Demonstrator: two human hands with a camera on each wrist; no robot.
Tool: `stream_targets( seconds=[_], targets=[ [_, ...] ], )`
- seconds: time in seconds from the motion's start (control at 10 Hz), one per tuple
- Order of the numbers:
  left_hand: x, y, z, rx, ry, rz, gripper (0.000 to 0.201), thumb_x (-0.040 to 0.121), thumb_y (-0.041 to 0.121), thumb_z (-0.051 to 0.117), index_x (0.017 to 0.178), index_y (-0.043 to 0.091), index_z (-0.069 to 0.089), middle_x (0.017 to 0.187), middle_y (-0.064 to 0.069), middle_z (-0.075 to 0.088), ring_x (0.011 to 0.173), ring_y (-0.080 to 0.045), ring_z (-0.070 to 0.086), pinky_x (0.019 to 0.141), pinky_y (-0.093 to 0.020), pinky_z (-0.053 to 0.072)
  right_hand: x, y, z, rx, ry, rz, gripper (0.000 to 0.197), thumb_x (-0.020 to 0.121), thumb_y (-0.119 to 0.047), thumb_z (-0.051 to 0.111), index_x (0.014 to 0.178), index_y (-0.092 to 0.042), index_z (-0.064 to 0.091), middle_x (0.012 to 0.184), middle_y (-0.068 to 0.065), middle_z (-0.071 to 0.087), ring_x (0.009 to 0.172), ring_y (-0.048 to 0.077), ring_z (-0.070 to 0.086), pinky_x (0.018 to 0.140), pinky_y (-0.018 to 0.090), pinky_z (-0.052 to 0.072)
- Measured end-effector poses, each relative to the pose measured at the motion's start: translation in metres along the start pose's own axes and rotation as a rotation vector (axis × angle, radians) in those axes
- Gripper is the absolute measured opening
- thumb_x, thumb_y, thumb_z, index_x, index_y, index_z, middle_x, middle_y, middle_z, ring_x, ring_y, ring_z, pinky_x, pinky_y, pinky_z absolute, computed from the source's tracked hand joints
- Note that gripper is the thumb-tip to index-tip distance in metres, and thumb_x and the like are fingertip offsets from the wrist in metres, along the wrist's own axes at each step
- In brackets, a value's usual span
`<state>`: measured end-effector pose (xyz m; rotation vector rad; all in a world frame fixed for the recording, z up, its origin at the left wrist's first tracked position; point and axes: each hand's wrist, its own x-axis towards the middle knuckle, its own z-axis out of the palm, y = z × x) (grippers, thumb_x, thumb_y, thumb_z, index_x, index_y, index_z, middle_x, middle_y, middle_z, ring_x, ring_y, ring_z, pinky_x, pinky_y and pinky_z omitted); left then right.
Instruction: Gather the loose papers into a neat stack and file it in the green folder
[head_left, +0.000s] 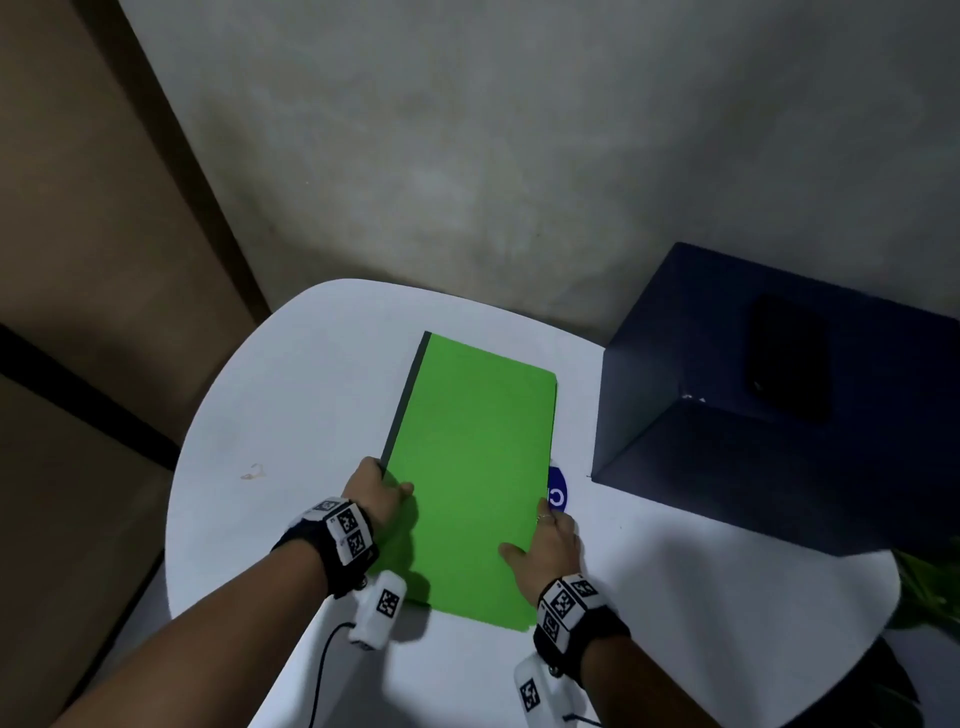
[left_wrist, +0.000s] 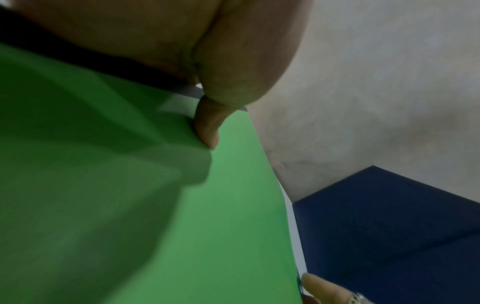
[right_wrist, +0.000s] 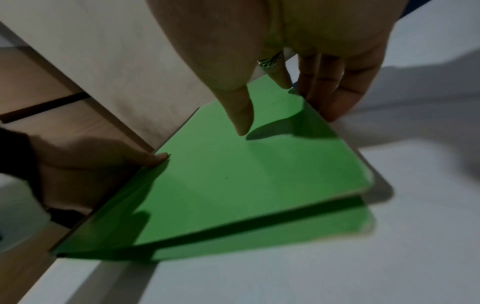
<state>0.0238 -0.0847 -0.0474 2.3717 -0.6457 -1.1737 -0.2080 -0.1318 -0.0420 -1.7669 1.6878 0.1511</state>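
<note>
The green folder lies on the white round table, its dark spine along the left edge. My left hand grips that spine edge near the front corner, thumb on top of the cover. My right hand holds the opposite long edge, thumb and a ringed finger on the cover, the other fingers down beside the edge. In the right wrist view the cover stands slightly raised above the lower flap at the near end. No loose papers are visible.
A dark blue box stands close to the right of the folder, with a black phone on top. A blue round sticker shows beside the folder's right edge. Green leaves hang past the table's right rim. A grey wall rises behind.
</note>
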Motion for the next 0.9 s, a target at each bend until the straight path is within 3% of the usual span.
stream_targets(
  seconds=[0.1, 0.2, 0.4, 0.6, 0.9],
  targets=[
    [0.027, 0.012, -0.019, 0.028, 0.057, 0.014, 0.048, 0.09, 0.03, 0.067, 0.124, 0.003, 0.046, 0.119, -0.017, 0.058, 0.104, -0.032, 0.055, 0.084, -0.037, 0.043, 0.017, -0.021, 0.003, -0.094, -0.05, -0.108, 0.089, 0.085, -0.042, 0.068, 0.154, -0.021, 0.017, 0.161, 0.003, 0.01, 0.145, 0.032, 0.015, 0.119, 0.038, 0.019],
    [0.059, 0.021, -0.049, 0.092, 0.121, 0.039, 0.053, 0.086, 0.033, 0.072, 0.122, 0.001, 0.052, 0.122, -0.019, 0.06, 0.11, -0.035, 0.057, 0.086, -0.038, 0.046, 0.033, -0.047, 0.008, -0.182, -0.1, -0.175, 0.088, 0.084, -0.046, 0.067, 0.153, -0.031, 0.015, 0.163, -0.003, 0.0, 0.146, 0.033, 0.008, 0.118, 0.046, 0.022],
    [0.105, 0.017, -0.106, 0.152, 0.228, 0.06, 0.062, 0.083, 0.032, 0.075, 0.133, 0.003, 0.052, 0.134, -0.017, 0.058, 0.122, -0.035, 0.055, 0.101, -0.04, 0.045, 0.058, -0.109, 0.027, -0.291, -0.136, -0.282, 0.085, 0.085, -0.051, 0.063, 0.152, -0.036, 0.012, 0.163, -0.003, 0.0, 0.144, 0.032, 0.013, 0.112, 0.053, 0.031],
    [0.137, -0.008, -0.133, 0.214, 0.257, 0.081, 0.072, 0.08, 0.037, 0.077, 0.138, 0.008, 0.045, 0.134, -0.019, 0.056, 0.122, -0.039, 0.054, 0.101, -0.045, 0.045, 0.069, -0.147, 0.044, -0.339, -0.134, -0.339, 0.084, 0.085, -0.054, 0.061, 0.152, -0.036, 0.014, 0.163, -0.001, 0.003, 0.142, 0.03, 0.019, 0.11, 0.049, 0.034],
    [0.136, -0.007, -0.13, 0.313, 0.305, 0.02, 0.074, 0.083, 0.041, 0.072, 0.141, 0.01, 0.038, 0.14, -0.019, 0.041, 0.128, -0.045, 0.039, 0.105, -0.055, 0.039, 0.07, -0.152, 0.037, -0.372, -0.171, -0.373, 0.085, 0.085, -0.059, 0.057, 0.153, -0.033, 0.013, 0.163, 0.0, 0.002, 0.145, 0.03, 0.016, 0.114, 0.048, 0.031]
  ],
)
